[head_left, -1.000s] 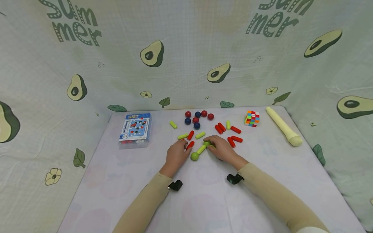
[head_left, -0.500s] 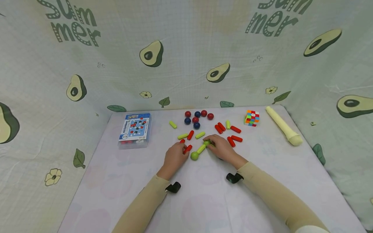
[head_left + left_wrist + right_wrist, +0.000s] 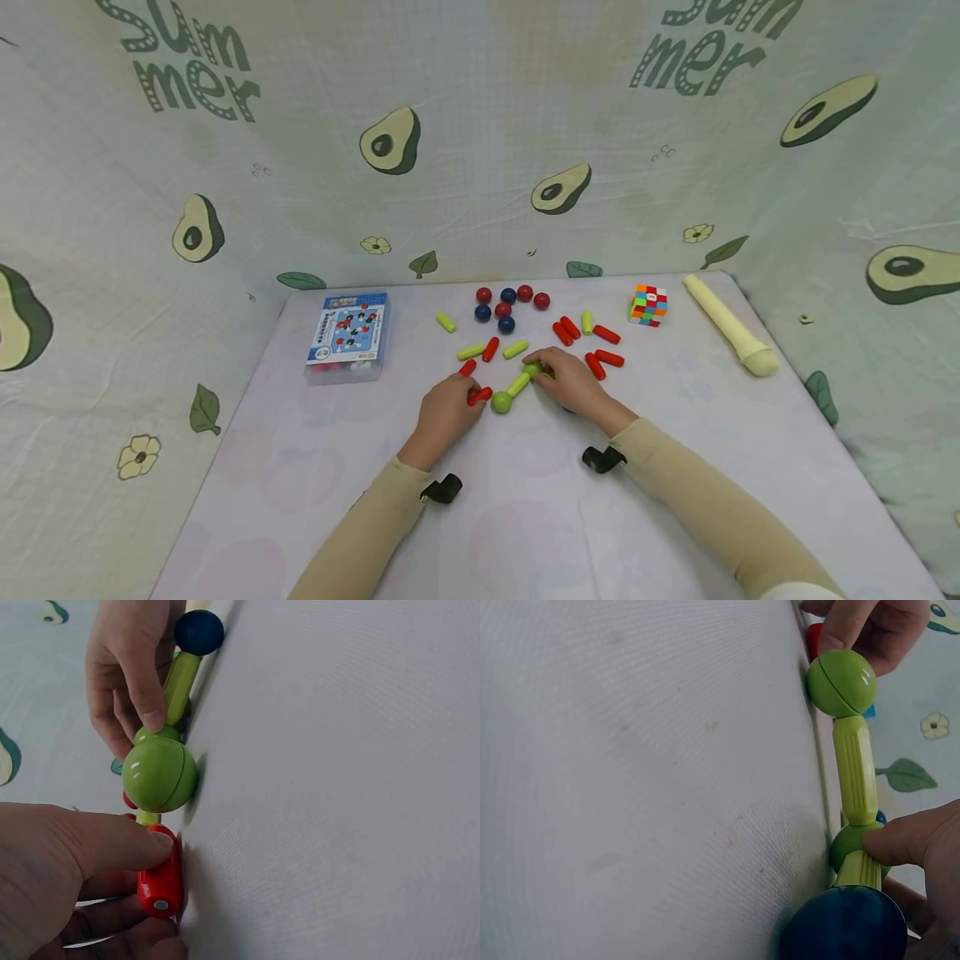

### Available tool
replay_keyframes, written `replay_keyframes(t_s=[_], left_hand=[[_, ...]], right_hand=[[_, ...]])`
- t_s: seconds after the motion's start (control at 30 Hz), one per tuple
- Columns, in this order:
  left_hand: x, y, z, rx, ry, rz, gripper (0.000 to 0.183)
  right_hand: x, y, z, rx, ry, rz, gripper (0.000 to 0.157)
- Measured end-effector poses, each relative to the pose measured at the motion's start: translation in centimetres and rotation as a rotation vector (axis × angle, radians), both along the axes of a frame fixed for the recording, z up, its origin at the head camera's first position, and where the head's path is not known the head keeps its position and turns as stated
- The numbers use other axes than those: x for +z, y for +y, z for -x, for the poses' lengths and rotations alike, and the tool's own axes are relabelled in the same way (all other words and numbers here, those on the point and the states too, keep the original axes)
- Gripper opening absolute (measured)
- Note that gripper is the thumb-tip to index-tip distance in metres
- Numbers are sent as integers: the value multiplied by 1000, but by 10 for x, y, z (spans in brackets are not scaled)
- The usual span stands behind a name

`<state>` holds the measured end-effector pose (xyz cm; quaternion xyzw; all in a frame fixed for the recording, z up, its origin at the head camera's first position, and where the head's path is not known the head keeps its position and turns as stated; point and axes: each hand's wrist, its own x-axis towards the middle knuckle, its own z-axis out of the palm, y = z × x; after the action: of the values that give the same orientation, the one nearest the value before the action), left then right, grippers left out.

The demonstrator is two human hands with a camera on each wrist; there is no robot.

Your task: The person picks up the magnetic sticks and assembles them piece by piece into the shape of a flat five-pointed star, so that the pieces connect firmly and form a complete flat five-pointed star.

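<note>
On the table [image 3: 525, 533], hands [image 3: 447, 414] [image 3: 576, 382] pinch a red rod [image 3: 160, 885] and green ball [image 3: 847, 846].

Left forearm: left sleeve [image 3: 367, 529], plain beige, long, close-fitting, ending at the wrist. Right forearm: right sleeve [image 3: 708, 500], same beige cloth, creased near the elbow; white fabric [image 3: 799, 592] shows at its upper end. Left wrist camera [image 3: 442, 489]: black, compact, rounded, angular bend in the housing. Right wrist camera [image 3: 603, 459]: black, similar form. Markings on either: too small to read. Left hand [image 3: 444, 414] and right hand [image 3: 574, 382]: bare.
</note>
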<state>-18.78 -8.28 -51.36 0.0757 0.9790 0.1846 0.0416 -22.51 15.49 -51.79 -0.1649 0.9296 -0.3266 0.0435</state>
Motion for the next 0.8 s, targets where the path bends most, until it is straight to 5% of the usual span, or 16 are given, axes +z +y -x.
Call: replay_keyframes(t_s=[0.23, 0.47, 0.8], left_hand=[[2, -7, -3, 14, -60, -115, 21], [9, -20, -5, -8, -271, -269, 19], [13, -15, -8, -89, -441, -284, 19]], right_hand=[[-1, -1, 1, -7, -2, -2, 31], [-1, -1, 0, -8, -5, -2, 31], [-2, 0, 1, -10, -5, -4, 30]])
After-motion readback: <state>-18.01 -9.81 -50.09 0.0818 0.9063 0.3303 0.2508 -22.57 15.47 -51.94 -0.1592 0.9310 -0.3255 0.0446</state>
